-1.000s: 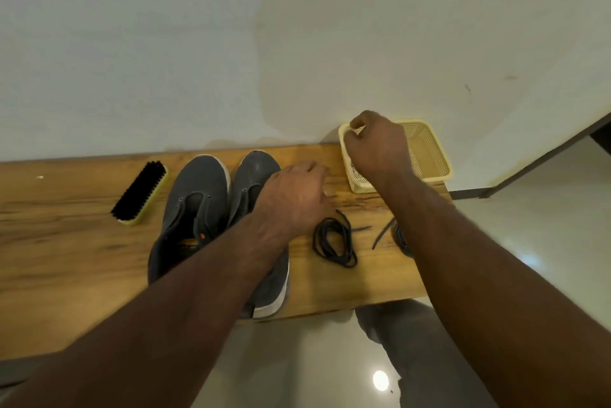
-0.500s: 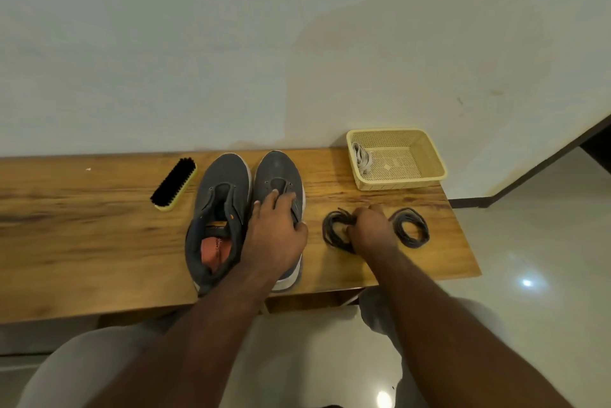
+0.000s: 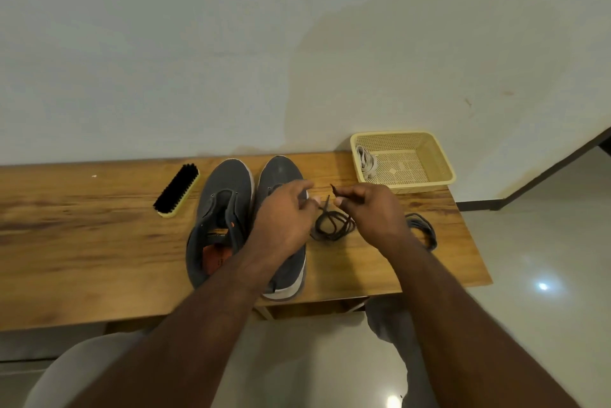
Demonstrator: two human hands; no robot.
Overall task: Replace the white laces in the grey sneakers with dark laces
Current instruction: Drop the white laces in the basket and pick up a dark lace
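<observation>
Item: dark lace (image 3: 332,226), loosely coiled on the bench (image 3: 82,242), just right of the right-hand grey sneaker (image 3: 281,176). Right hand (image 3: 373,212) pinches one lace end, raised above the coil; left hand (image 3: 284,216) pinches a strand beside it, fingers curled. Lace runs roughly toward the wall; left hand is nearer the sneaker's eyelets. Second dark lace (image 3: 423,229) lies further right. White laces (image 3: 366,163) sit in the basket (image 3: 443,159).
</observation>
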